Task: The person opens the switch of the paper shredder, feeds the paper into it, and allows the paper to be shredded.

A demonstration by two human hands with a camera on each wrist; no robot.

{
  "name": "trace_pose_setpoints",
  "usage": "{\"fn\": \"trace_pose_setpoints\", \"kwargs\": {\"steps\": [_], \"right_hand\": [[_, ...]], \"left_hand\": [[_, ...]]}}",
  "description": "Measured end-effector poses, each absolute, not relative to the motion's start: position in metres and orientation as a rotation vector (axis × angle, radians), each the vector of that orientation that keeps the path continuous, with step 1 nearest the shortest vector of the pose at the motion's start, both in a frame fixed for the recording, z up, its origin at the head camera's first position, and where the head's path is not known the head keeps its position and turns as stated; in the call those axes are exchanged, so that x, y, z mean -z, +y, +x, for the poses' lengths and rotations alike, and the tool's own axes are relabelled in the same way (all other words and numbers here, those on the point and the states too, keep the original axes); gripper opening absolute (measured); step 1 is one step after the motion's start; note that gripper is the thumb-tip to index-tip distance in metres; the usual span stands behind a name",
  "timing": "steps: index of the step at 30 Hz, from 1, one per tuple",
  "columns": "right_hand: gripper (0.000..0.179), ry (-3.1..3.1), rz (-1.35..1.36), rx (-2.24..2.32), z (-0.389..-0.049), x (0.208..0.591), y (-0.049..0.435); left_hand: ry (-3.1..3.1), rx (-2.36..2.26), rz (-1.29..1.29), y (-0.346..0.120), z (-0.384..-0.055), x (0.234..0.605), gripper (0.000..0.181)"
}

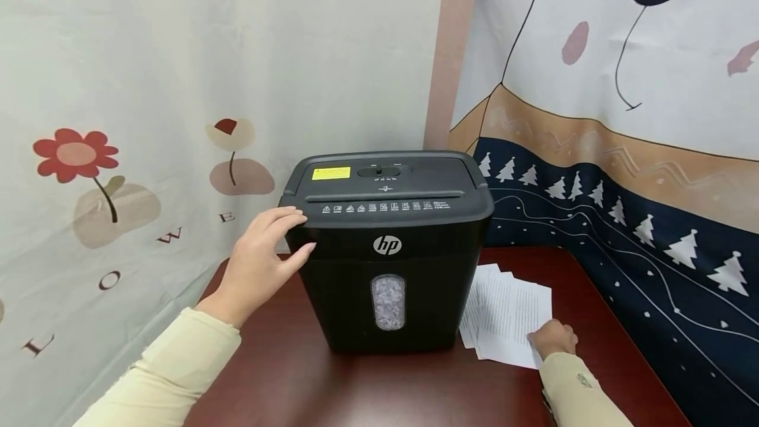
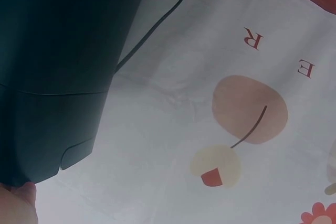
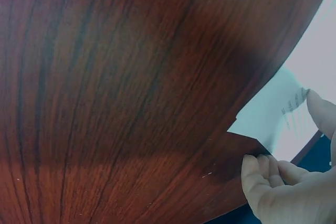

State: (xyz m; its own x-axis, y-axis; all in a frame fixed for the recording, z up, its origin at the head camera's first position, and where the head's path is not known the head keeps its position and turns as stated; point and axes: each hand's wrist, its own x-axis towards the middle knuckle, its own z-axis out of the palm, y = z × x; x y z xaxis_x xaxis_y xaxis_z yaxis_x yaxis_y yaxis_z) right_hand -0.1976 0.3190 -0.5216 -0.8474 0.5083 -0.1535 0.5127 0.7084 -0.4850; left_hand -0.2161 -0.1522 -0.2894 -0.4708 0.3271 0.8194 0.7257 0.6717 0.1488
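The shredder [image 1: 388, 252] stands upright on the table [image 1: 284, 354], front toward the person; the left hand [image 1: 255, 269] is at the shredder's top left corner, fingers close together with their tips on its rim, thumb spread apart from them over its front; whether the thumb presses there I cannot tell. The papers [image 1: 512, 315], several overlapping printed sheets, lie just right of the shredder, partly hidden by it in the head view; the right hand [image 1: 554, 338] is at their near right corner, on the side away from the shredder; in the right wrist view its thumb meets a sheet and its other fingers are bent together at the edge; whether they clamp it I cannot tell.

On the shredder's top are a yellow label [image 1: 331, 173], back left, a switch [image 1: 379, 170], back middle, and a long slot [image 1: 385, 196]; on its front is a logo [image 1: 387, 245], above a window [image 1: 388, 302] with shreds behind it; a cord [image 2: 157, 23] runs out from behind the shredder; pale cloth [image 1: 148, 84] hangs behind it and to its left.
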Motion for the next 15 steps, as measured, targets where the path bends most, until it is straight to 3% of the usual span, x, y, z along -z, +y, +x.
{"fn": "trace_pose_setpoints", "kwargs": {"steps": [15], "right_hand": [[0.03, 2.848, 0.969, 0.764, -0.2043, 0.5207, 0.3162]], "left_hand": [[-2.081, 0.625, -0.812, -0.1528, -0.2168, 0.2911, 0.038]]}}
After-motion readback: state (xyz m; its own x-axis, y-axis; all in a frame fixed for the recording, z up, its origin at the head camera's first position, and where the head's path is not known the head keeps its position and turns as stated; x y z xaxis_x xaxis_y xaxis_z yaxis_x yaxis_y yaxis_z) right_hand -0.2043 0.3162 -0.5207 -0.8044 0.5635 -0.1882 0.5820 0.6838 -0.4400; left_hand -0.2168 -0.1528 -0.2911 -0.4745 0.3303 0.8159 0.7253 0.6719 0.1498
